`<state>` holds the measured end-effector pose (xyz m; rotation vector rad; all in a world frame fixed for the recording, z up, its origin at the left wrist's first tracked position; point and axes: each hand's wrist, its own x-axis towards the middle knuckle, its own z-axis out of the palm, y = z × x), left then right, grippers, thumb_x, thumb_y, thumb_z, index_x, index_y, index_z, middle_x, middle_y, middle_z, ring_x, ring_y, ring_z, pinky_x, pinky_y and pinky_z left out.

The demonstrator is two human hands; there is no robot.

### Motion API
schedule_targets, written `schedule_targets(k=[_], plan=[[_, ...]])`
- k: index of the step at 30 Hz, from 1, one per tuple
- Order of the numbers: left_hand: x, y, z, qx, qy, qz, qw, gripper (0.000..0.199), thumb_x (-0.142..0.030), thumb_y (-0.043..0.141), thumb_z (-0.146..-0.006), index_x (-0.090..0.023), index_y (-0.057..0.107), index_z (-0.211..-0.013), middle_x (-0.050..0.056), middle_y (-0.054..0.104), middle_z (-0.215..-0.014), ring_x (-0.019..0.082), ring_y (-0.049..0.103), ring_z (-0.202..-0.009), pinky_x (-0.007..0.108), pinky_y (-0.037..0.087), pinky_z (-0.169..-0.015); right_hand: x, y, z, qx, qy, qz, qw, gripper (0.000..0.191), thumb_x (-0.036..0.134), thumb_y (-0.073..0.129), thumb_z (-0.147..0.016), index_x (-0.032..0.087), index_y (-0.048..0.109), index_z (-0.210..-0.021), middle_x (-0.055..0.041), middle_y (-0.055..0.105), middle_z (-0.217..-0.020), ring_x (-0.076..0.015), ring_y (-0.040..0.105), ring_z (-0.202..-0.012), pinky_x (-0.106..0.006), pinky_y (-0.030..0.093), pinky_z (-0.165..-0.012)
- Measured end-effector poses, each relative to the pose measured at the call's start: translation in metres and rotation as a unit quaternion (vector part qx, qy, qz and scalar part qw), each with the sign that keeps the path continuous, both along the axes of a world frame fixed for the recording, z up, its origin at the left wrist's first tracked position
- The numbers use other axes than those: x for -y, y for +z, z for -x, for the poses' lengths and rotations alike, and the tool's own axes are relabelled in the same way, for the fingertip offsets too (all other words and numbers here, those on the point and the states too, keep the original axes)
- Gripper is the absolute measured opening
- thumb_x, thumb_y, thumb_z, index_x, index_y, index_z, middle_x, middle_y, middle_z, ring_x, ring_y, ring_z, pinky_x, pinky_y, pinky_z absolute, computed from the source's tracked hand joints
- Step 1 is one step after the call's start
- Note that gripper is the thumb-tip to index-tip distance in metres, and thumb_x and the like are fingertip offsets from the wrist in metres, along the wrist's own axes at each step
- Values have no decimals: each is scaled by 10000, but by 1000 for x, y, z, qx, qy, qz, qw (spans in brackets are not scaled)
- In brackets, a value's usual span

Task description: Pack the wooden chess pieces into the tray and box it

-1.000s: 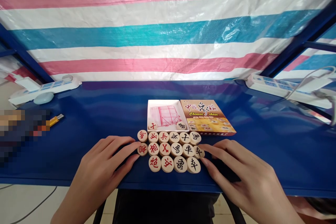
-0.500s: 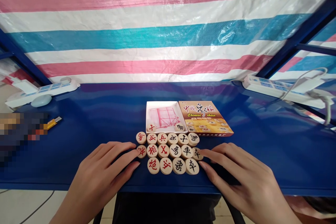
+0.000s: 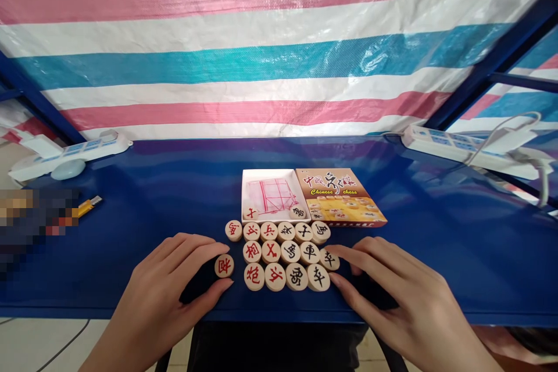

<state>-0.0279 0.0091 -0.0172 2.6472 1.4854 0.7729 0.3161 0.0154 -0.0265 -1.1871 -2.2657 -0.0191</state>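
My left hand [image 3: 194,270] is open around a round wooden Chinese chess piece [image 3: 224,266] with a red character. Its index fingertip is at the piece's upper edge, and a gap shows between piece and thumb. Opposite, my right hand [image 3: 370,270] has its index finger and thumb at a black-lettered Chinese chess piece [image 3: 330,258], pinched from above and below at the right end of the middle row. Between the hands, more chess pieces [image 3: 271,251] form three short rows, red characters at left and black at right. Some appear to be stacked.
Behind the rows sits an open white box [image 3: 244,197] with two pieces in it. Touching it is the printed Chinese chess lid [image 3: 340,195]. Power strips [image 3: 93,147] lie at both back corners of the blue table [image 3: 143,197]. A yellow-handled tool [image 3: 88,205] lies at left.
The red piece by my left hand has moved left and nearer to me, away from the middle row, and the fingers have spread. The right-hand black piece has shifted slightly toward me.
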Motion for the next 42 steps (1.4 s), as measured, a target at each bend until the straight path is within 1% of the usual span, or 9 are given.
schedule_targets(k=[8, 11, 14, 19, 23, 26, 30, 34, 42], plan=[[-5, 1, -1, -27, 12, 27, 999, 242, -358, 618, -922, -297, 597, -1155, 11, 623, -916, 178, 599, -795, 342, 476, -778, -2, 1, 1, 15, -18, 25, 999, 268, 313, 648, -902, 218, 599, -1147, -40, 615, -854, -184, 616, -783, -300, 487, -648], [-6, 5, 3, 5, 4, 74, 997, 217, -380, 626, -917, -303, 607, -1119, -7, 628, -866, 151, 598, -737, 285, 484, -681, -2, 1, 1, 20, -11, 17, 1000, 261, 307, 650, -900, 222, 605, -1143, -19, 596, -788, -165, 596, -696, -294, 473, -596], [-9, 19, 8, 76, 3, 110, 991, 219, -391, 649, -902, -306, 613, -1101, -34, 658, -869, 116, 606, -679, 225, 502, -615, -1, 7, 0, -11, 4, 6, 1000, 259, 279, 663, -892, 219, 612, -1139, -18, 617, -796, -154, 604, -673, -293, 492, -590], [-31, 59, 0, 114, -23, 37, 993, 255, -363, 692, -873, -314, 645, -1120, -50, 685, -887, 98, 619, -657, 210, 511, -613, -11, 51, 8, -41, 43, -70, 996, 273, 311, 685, -878, 257, 648, -1143, -34, 709, -990, -195, 684, -825, -324, 564, -708], [-66, 79, -30, 136, -67, -33, 988, 247, -280, 716, -857, -282, 673, -1101, -47, 687, -901, 78, 619, -696, 194, 511, -648, -51, 85, 25, -40, 120, -147, 981, 286, 245, 701, -870, 211, 652, -1150, -30, 701, -938, -142, 653, -724, -274, 520, -624], [-94, 74, -50, 147, -114, -59, 981, 242, -233, 721, -852, -262, 684, -1089, -35, 701, -966, 82, 623, -772, 200, 520, -702, -88, 89, 38, -7, 154, -169, 973, 342, 242, 688, -877, 178, 617, -1205, -37, 679, -895, -153, 639, -735, -284, 507, -635], [-111, 52, -53, 170, -118, -100, 973, 246, -216, 714, -857, -233, 679, -1100, -7, 689, -974, 99, 607, -820, 214, 516, -701, -113, 71, 42, 33, 151, -238, 959, 345, 258, 692, -878, 149, 607, -1194, -48, 690, -926, -152, 652, -764, -280, 508, -651], [-107, 36, -43, 125, -121, -113, 978, 227, -263, 707, -871, -227, 681, -1093, 7, 689, -1002, 117, 608, -845, 243, 520, -726, -112, 55, 35, 79, 143, -291, 943, 368, 265, 725, -857, 131, 613, -1180, -42, 698, -899, -147, 650, -749, -282, 509, -643], [-101, 29, -48, 115, -143, -147, 972, 268, -219, 695, -883, -243, 673, -1149, 2, 704, -1092, 119, 626, -926, 236, 529, -802, -107, 46, 35, 76, 160, -276, 945, 334, 272, 699, -881, 133, 608, -1171, -51, 702, -934, -156, 665, -794, -299, 543, -720]])
